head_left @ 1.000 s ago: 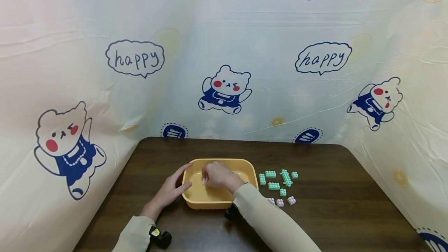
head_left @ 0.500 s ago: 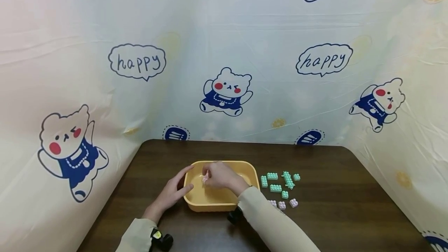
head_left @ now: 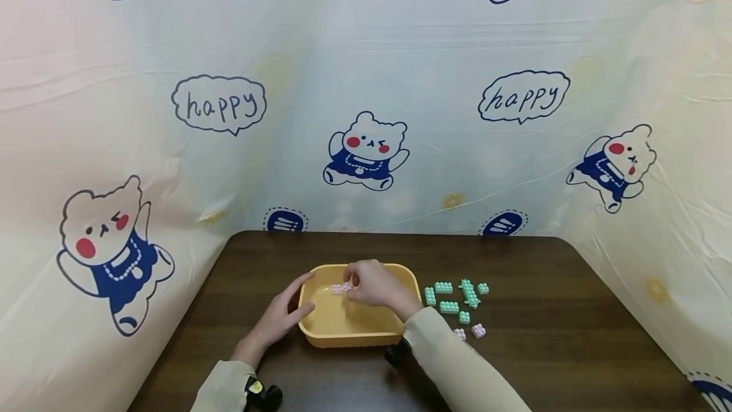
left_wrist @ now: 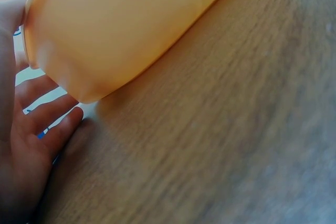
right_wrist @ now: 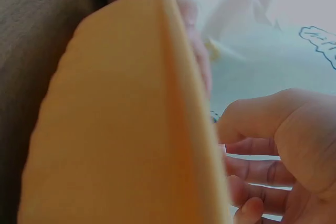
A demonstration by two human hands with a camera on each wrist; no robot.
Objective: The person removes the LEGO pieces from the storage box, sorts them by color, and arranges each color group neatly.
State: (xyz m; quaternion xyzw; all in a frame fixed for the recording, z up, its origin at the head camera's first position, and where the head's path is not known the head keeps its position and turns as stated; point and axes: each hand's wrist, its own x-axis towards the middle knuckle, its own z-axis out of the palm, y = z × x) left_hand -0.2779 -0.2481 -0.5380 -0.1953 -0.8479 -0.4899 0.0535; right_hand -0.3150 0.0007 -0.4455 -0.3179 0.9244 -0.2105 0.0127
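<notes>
My left hand (head_left: 281, 310) grips the left end of a yellow plastic bin (head_left: 366, 339), thumb over the rim and the other fingers along the outside. In the left wrist view, the spread fingers (left_wrist: 44, 111) lie by the bin's lower corner. My right hand (head_left: 374, 283) reaches inside the bin. Its thumb and index finger pinch at small pink building blocks (head_left: 337, 288) near the bin's back left. From the right wrist, the bin's wall (right_wrist: 105, 114) hides most of the blocks, with a bit of pink showing by the curled fingers (right_wrist: 257, 169).
Several green building blocks (head_left: 448, 307) lie on the dark wooden table (head_left: 543, 336) right of the bin. Pink blocks (head_left: 478, 330) lie in front of them, close to my right sleeve (head_left: 457, 355). A printed curtain (head_left: 434, 81) hangs behind and at both sides.
My right hand has shifted slightly to the right inside the bin, and more of the pink blocks shows left of its fingertips. My left hand stays at the bin's left end.
</notes>
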